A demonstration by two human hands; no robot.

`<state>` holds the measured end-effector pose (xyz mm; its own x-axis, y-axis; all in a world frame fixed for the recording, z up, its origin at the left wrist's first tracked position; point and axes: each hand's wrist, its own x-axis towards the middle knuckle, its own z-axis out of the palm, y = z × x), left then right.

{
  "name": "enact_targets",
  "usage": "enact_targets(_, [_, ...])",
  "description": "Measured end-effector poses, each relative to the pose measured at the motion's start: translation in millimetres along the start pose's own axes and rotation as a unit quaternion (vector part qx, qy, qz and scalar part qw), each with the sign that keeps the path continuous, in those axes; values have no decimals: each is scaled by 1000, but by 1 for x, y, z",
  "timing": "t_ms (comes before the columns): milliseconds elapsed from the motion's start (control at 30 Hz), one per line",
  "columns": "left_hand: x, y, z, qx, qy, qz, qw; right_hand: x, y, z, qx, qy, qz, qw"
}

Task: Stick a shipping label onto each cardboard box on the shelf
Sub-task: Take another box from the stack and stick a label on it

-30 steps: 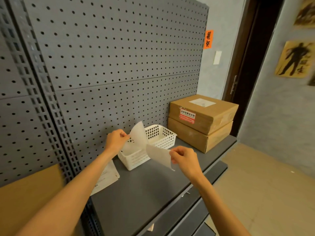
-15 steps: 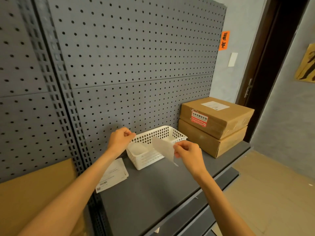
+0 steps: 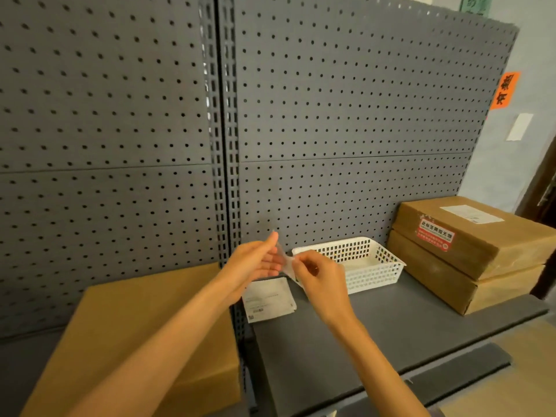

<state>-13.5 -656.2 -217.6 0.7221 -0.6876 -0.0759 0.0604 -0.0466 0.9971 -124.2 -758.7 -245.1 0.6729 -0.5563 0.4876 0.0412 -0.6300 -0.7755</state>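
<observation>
A grey pegboard (image 3: pixel 346 115) fills most of the view, and more of its left panel shows now than half a second ago, because the camera has turned left. Below it runs a grey shelf (image 3: pixel 376 332). At lower left lies a large plain box (image 3: pixel 126 332), far more of it in view than before, its top bare. At the right end of the shelf sit two stacked boxes (image 3: pixel 481 266), now pushed toward the frame's right edge; the upper one carries a white label (image 3: pixel 471 213) on top and a red sticker (image 3: pixel 435 236) on its front. A white basket (image 3: pixel 373 272) stands on the shelf between the stack and the hands. A pile of labels (image 3: pixel 269 297) lies flat on the shelf just left of the basket, partly hidden by the left forearm. An orange tag (image 3: pixel 504 90) hangs on the wall at upper right. The left hand (image 3: pixel 255 263), earlier curled at the basket's rim, is now held up with fingers straight, its fingertips touching a thin translucent sheet (image 3: pixel 285 264). The right hand (image 3: pixel 319 273) pinches that same sheet between thumb and fingers, close against the left hand, where before the two hands were apart. The sheet is blurred and now looks small and bunched.
</observation>
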Motion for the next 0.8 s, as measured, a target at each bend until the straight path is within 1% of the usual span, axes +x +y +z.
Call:
enact_targets(167, [-16, -9, -26, 5, 40, 9, 999, -11, -12, 30, -18, -57, -50, 997])
enact_targets(433, [-30, -9, -55, 42, 116, 36, 992, -20, -22, 49, -9, -110, -55, 992])
enact_targets(500, [-32, -8, -61, 51, 134, 47, 989, -19, -22, 48, -3, -93, -40, 995])
enact_targets(600, [-38, -4, -71, 51, 154, 56, 985, -13, -24, 45, 19, -27, -4, 999])
enact_targets(667, [-42, -2, -79, 53, 156, 59, 985, -8, -27, 44, 23, 2, 12, 1000])
enact_targets(733, [-47, -2, -88, 53, 159, 64, 984, -2, -31, 46, 15, -9, 30, 999])
enact_targets(800, [-50, -3, -94, 50, 157, 65, 984, 2, -31, 51, 11, -40, 61, 997])
